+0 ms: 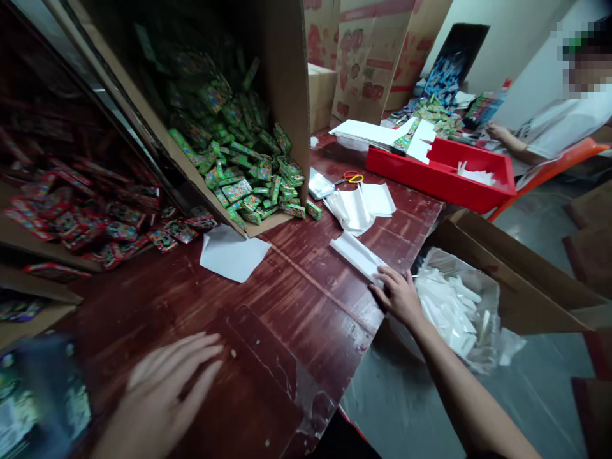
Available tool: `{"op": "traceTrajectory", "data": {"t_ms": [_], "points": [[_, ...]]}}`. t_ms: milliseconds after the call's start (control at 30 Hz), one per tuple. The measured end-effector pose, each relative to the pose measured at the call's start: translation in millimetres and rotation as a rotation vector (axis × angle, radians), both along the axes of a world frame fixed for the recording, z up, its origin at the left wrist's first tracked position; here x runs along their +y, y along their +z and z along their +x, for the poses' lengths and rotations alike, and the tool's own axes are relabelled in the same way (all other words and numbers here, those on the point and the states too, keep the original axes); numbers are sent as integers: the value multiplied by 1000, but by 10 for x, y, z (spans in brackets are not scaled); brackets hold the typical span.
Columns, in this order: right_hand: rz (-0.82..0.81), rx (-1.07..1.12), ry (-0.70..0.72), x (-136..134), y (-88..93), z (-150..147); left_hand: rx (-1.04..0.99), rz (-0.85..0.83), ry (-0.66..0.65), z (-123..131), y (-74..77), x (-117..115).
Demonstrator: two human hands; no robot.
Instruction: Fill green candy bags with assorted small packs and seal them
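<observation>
My right hand (399, 294) is at the table's right edge, its fingers and thumb closed about the near end of a folded white paper sleeve (354, 254). The sleeve lies lengthwise on the dark red table (287, 306). My left hand (167, 389) is over the near part of the table, slightly blurred, palm down with fingers apart and nothing in it. Beyond the sleeve lies a fanned stack of white papers (354, 210), with yellow-and-red-handled scissors (352, 178) behind it. A single white sheet (234, 253) lies farther left.
A tipped cardboard box (287, 83) spills small green packets (248, 185); red packets (90, 217) are heaped left of it. Dark packaging (43, 389) is blurred at lower left. A red tray (435, 169) and a seated person (568, 121) are at right. A plastic-lined box (495, 287) holds white pieces.
</observation>
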State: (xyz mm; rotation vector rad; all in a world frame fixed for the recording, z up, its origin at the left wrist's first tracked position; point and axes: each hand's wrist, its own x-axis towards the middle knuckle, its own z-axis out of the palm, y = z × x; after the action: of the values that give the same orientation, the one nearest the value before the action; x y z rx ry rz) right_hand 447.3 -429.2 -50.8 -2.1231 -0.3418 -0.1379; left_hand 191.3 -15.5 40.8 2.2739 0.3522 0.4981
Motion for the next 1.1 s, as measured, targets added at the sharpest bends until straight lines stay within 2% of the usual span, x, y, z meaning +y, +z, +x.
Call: {"op": "traceTrajectory", "data": {"t_ms": [67, 100, 133, 200, 267, 300, 367, 433, 500, 567, 700, 800, 867, 967, 1100], "points": [[162, 66, 60, 349, 175, -128, 122, 49, -118, 182, -57, -229], [209, 93, 60, 523, 277, -224, 165, -17, -144, 288, -74, -344], [268, 128, 61, 702, 381, -339, 183, -165, -140, 397, -81, -458], [382, 216, 84, 1080, 567, -597, 195, -582, -125, 610, -68, -668], [506, 323, 119, 1447, 674, -803, 190, -936, -122, 794, -30, -832], [729, 513, 241, 1596, 690, -866, 180, -1023, -114, 869, -10, -888], [1030, 769, 321, 1758, 662, -933, 150, -1032, -66, 975, 15, -944], [1147, 858, 305, 1717, 605, -979, 151, -977, 2, 1007, 8, -949], [1105, 803, 270, 1532, 560, -1037, 211, -952, 34, 958, -29, -944], [995, 713, 316, 1315, 527, -1083, 253, -920, 45, 852, -80, -955], [635, 526, 488, 1104, 462, -1060, 110, -855, 14, 592, -159, -956], [495, 508, 528, 1171, 454, -1030, 81, -812, -93, 373, -155, -867], [457, 567, 600, 1274, 480, -1043, 113, -748, -93, 217, -136, -778], [474, 625, 688, 1479, 522, -1094, 105, -647, 2, 13, -119, -624], [459, 597, 691, 1769, 558, -1137, 105, -472, 144, -167, -85, -416]]}}
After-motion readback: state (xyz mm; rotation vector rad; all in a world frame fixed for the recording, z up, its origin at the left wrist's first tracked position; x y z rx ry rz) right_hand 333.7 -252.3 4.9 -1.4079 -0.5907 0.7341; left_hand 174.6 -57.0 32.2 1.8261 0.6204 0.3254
